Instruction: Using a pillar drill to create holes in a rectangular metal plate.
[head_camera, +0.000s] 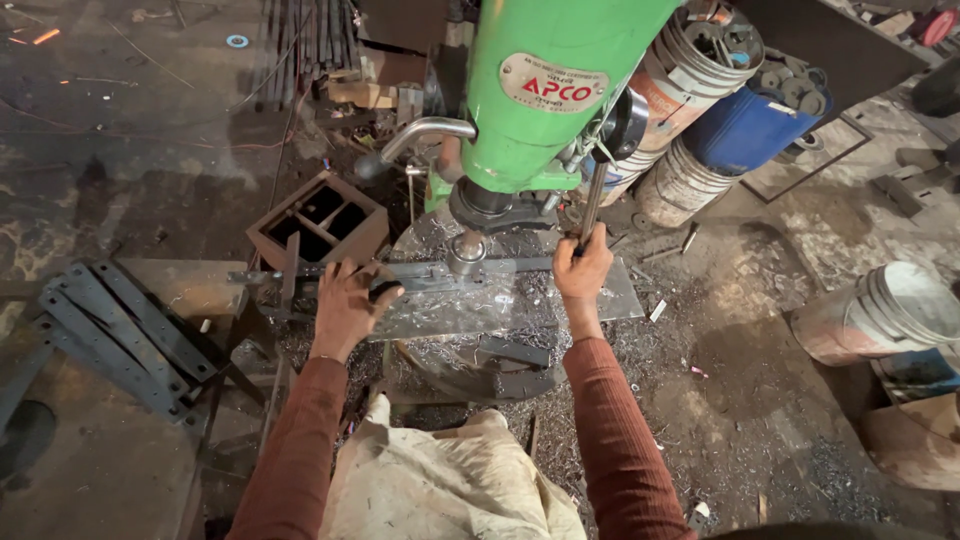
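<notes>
Closest to the lens is a pale apron (440, 480) and two rust-red sleeves reaching toward a green drill press (555, 90). Left hand (345, 305) is pressed flat on a long steel bar (440, 272), fingers spread and curled over its edge, just left of the drill chuck (466, 250). Right hand (583, 270) is wrapped tight round the feed lever (592, 205), just right of the chuck. The bar lies across the drill table (610, 295), directly under the chuck, sticking out past the table's left edge.

That bar looks stiff and fairly heavy, probably with sharp edges, and the swarf under it could let it skate, so holding it flat, well clear of the bit, seems right.

Can't make out the bit itself; the chuck hides it. Any clamp under the left palm is hard to tell. Left of the press sit a compartmented box (318, 222) and stacked flat bars (125, 335); right of it, buckets (885, 310).
</notes>
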